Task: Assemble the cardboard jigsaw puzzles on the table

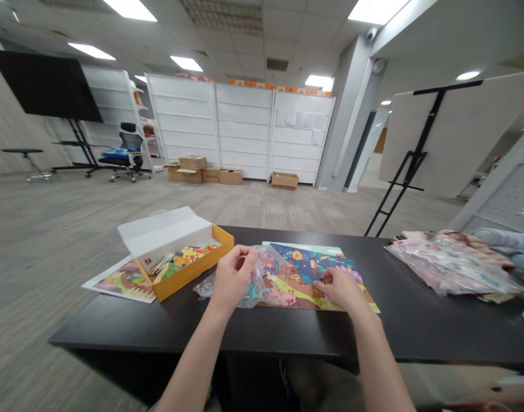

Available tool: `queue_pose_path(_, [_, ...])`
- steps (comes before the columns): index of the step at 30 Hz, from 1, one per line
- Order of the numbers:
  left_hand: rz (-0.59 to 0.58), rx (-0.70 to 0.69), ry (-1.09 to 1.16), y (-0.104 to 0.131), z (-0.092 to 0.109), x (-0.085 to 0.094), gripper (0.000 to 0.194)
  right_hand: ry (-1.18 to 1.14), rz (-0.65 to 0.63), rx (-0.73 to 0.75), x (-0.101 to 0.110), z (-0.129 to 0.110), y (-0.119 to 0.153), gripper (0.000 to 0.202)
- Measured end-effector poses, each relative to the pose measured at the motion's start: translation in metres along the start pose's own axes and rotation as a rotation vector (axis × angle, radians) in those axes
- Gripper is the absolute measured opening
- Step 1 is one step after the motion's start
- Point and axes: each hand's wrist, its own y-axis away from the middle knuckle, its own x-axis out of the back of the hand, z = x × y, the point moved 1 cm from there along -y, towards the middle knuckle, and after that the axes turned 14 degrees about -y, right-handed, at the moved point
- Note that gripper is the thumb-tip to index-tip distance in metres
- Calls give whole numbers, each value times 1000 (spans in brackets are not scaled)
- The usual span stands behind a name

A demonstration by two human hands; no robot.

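Observation:
My left hand (235, 273) is closed on the top edge of a clear plastic bag (253, 289) with colorful pieces inside. The bag lies over the left part of a colorful illustrated puzzle board (307, 260) on the black table. Over the right part of the board is my right hand (335, 286), its thumb and fingertips pinched together; anything between them is too small to make out. To the left of my hands stands an open yellow box (182, 280) with its white lid raised and colorful pieces inside.
An illustrated sheet (126, 280) lies partly under the box at the left. Plastic-wrapped pink fabric (454, 263) sits on the right side of the black table (399, 320). Beyond are an easel board (442, 131), cardboard boxes (193, 170) and white shelves.

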Motion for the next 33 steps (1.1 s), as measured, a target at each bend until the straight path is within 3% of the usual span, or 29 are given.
queue_pose_path(8, [-11,-8,-27,2,1,1,33,-84,18,22,6,16,-3,15])
queue_pose_path(16, [-23,-9,-33,2,-1,-2,33,-74,-95,75,8,3,0,37])
queue_pose_path(21, [-29,-11,-30,1,0,-4,32,-88,-71,78,7,5,-4,39])
queue_pose_path(28, [-31,-14,-41,3,-1,-2,31,-536,-105,83,5,19,-8,40])
queue_pose_path(33, [-22,-18,-46,2,-1,-1,31,-733,-138,23,7,18,-4,43])
